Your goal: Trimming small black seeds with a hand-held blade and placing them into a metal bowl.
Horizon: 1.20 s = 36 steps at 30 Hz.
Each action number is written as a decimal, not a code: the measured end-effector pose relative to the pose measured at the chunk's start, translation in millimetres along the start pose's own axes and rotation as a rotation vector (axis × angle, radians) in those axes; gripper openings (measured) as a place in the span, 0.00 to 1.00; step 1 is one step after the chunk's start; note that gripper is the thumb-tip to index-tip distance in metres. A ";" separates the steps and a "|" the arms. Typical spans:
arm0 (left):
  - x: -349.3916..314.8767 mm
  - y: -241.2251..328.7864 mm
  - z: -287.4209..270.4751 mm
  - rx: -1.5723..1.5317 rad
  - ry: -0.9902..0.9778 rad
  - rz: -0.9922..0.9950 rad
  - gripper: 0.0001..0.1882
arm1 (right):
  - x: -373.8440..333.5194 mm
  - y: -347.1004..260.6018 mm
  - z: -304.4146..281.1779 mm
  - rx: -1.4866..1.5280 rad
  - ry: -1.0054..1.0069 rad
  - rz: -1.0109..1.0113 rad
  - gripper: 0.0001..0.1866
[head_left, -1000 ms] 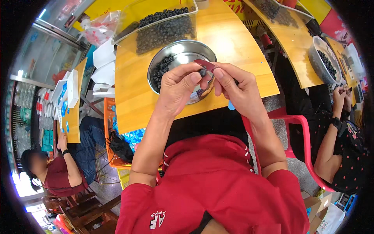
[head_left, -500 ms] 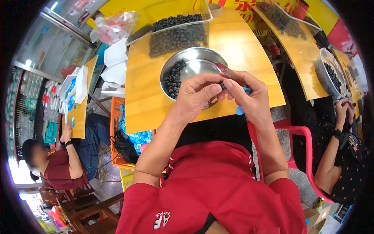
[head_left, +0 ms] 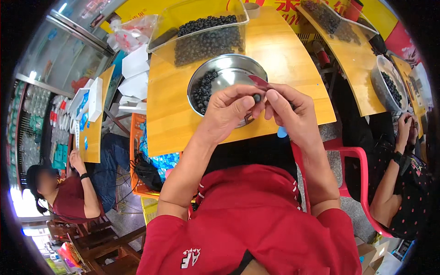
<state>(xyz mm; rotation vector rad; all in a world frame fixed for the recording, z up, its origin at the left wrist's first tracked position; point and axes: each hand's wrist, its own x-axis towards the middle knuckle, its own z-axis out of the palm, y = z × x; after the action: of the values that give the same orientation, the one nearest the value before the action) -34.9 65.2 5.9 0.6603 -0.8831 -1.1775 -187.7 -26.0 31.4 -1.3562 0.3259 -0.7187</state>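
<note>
My left hand (head_left: 228,110) pinches a small round black piece (head_left: 257,97) between thumb and fingertips. Close beside it, my right hand (head_left: 294,110) grips a small knife (head_left: 259,82), its blade pointing up and left and the end of its blue handle showing below the palm. Both hands are over the near rim of a round steel bowl (head_left: 238,68). Many like black pieces, some with a hole in the middle, lie along the bowl's left side. Whether the blade touches the held piece cannot be made out.
Behind the bowl, a clear plastic bin (head_left: 211,39) holds many black pieces on the wooden table (head_left: 169,119). An orange crate (head_left: 136,156) with blue packets stands at the left. Co-workers sit on both sides; a pink chair (head_left: 362,183) and another bowl (head_left: 389,87) are at the right.
The black piece now shows more plainly at my left fingertips. My right hand has turned slightly; the knife's blade has swung a little left and its blue handle shows less.
</note>
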 end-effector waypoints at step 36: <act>3.0 -4.3 4.4 0.123 0.132 0.184 0.12 | -8.1 -2.9 12.9 -0.250 0.033 -0.208 0.18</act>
<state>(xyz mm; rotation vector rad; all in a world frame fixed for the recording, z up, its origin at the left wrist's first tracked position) -40.4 61.2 5.3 0.7320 -0.8893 -0.9105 -186.8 -11.0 35.4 -1.6330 0.3112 -0.8961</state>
